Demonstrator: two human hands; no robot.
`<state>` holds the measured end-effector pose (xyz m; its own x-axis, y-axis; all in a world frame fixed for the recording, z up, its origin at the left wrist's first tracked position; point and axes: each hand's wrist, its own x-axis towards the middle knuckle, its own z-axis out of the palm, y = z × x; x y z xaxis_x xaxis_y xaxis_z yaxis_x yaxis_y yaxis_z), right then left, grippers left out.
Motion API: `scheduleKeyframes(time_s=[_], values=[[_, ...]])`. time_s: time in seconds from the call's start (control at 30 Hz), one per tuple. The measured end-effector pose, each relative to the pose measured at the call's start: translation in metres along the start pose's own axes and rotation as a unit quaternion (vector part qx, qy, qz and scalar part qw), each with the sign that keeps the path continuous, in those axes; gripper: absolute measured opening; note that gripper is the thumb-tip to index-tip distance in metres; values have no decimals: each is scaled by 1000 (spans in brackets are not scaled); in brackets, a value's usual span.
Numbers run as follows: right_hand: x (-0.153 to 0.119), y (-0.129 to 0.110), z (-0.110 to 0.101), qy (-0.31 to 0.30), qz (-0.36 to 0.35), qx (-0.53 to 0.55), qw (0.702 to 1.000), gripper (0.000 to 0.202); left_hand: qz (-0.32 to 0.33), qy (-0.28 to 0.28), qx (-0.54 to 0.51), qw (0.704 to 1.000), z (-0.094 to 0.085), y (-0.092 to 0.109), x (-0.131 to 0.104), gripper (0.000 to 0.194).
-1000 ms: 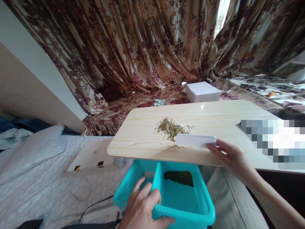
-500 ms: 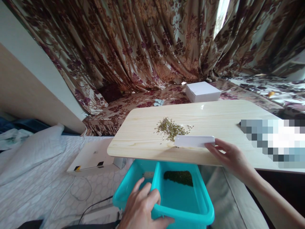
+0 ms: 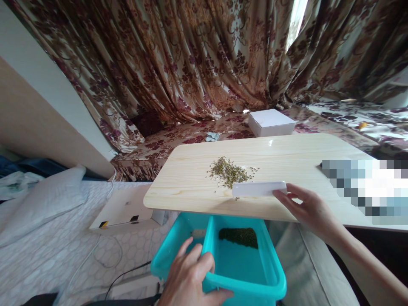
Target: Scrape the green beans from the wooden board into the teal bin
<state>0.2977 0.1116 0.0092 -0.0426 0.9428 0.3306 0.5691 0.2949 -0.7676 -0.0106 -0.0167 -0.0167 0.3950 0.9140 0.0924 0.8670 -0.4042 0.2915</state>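
Dim curtained room (image 3: 191, 63). Left hand (image 3: 191, 272) grips the turquoise divided plastic tub (image 3: 276, 267) by its front rim. Right hand (image 3: 312, 210) pinches the right end of the white oblong plastic-looking piece (image 3: 256, 189) over the pale wood-grain tabletop (image 3: 287, 157), beside loose greenish grains (image 3: 228, 172). Piece likely light, stiff, slick; hold by short end.

No txt, nos. or brands were legible. The box (image 3: 121, 206) on the bed (image 3: 47, 238) bore a sm. mark (image 3: 128, 203) up top, too tiny to read, & 2 dk. patches (image 3: 134, 218) nr. its edge, one w/ yellow, wording unclear. Pixelated area (image 3: 360, 191), R side of table (image 3: 302, 159), couldn't be read.
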Motion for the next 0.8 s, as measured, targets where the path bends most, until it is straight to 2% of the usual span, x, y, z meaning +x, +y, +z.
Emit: scheduleKeyframes(time_s=[0.33, 0.57, 0.8], values=[[8, -1, 5, 34, 28, -16, 999, 31, -6, 3, -5, 1000, 1, 1, 0, 35], [6, -2, 7, -4, 12, -5, 1000, 32, -12, 6, -8, 1000, 0, 0, -1, 36], [8, 2, 7, 25, 23, -24, 999, 34, -11, 21, -13, 1000, 1, -1, -1, 35]])
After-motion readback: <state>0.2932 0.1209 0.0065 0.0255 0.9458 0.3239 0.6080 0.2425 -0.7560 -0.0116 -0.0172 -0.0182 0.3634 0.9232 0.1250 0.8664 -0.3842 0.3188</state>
